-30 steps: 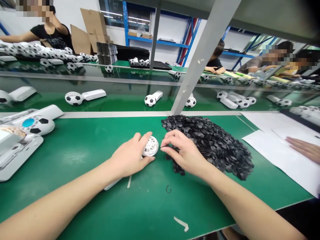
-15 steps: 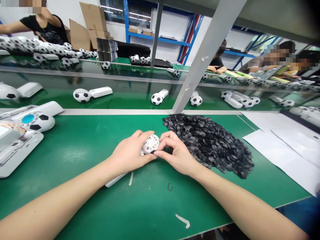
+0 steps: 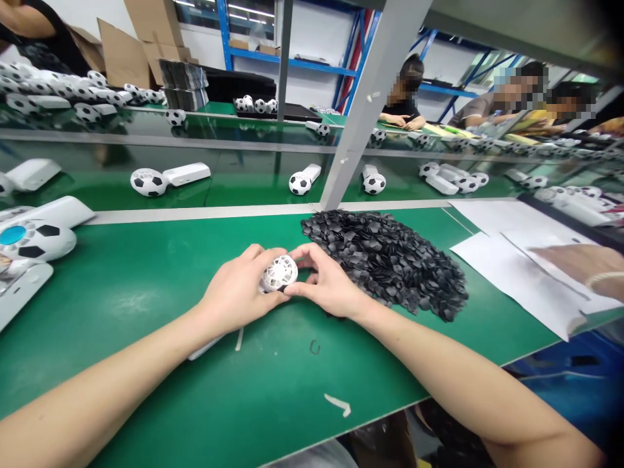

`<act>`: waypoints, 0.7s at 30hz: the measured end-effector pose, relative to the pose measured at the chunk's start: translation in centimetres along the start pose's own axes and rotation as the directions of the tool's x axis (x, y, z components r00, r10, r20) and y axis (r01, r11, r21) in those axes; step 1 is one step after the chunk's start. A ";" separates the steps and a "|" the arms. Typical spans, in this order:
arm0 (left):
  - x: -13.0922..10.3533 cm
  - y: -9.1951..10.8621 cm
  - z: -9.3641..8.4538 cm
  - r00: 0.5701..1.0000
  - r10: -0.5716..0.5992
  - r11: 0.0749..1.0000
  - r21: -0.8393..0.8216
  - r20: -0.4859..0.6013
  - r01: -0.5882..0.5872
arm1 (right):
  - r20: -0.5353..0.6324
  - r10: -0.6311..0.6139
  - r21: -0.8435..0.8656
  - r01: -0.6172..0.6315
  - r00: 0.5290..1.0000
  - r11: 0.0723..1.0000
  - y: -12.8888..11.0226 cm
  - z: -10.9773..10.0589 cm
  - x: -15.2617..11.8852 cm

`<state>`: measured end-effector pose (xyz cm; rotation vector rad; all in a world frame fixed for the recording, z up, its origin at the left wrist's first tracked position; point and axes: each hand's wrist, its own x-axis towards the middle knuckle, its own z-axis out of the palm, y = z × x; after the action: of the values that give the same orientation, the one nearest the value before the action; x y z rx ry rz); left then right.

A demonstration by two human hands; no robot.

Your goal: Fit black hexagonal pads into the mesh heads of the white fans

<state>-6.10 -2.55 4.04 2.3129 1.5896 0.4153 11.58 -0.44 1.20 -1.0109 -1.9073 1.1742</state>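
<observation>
A white openwork ball head (image 3: 280, 273) of a football-shaped device is between my hands above the green table (image 3: 146, 383). My left hand (image 3: 238, 286) is closed round its left side, and the device's white handle (image 3: 205, 350) shows from under that wrist. With thumb and fingers, my right hand (image 3: 324, 279) grips the ball's right side. A dark patch shows at the ball's lower edge by the fingertips; whether a loose piece is pinched there is too small to tell. Just right of my right hand lies a heap of black pieces (image 3: 390, 260).
White football devices (image 3: 39, 240) are stacked at the left. More (image 3: 149, 182) lie on the green strip behind the ledge. A slanted grey post (image 3: 355, 110) rises behind the heap. White sheets (image 3: 511, 279) lie at the right, with another person's arm (image 3: 585, 266) over them.
The head view has shifted, so most things appear further left. Another person's arm has come in over the sheets at the right. My hands still hold the ball, with the right fingers slightly changed.
</observation>
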 end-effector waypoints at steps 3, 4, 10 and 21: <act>0.0 -0.1 0.2 1.000 -0.027 0.999 -0.024 -0.009 0.027 | 0.036 -0.011 -0.023 0.012 0.999 1.000 -0.2 0.0 -0.1; 0.0 -0.3 0.2 1.000 -0.030 0.999 -0.046 -0.010 0.030 | 0.039 -0.008 -0.037 0.009 0.999 0.999 -0.3 -0.1 -0.1; 0.4 -1.2 0.3 1.000 -0.005 0.983 -0.184 -0.005 0.004 | 0.056 -0.008 -0.033 0.010 0.998 0.999 -0.3 -0.2 0.2; 0.4 -1.7 0.3 0.999 -0.020 0.976 -0.218 0.033 0.027 | 0.028 -0.141 -0.305 0.142 0.990 0.942 -0.6 -0.1 0.3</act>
<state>-7.31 -1.62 3.08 2.1231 1.4753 0.5184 11.38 -0.28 1.87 -1.0084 -2.1728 0.8155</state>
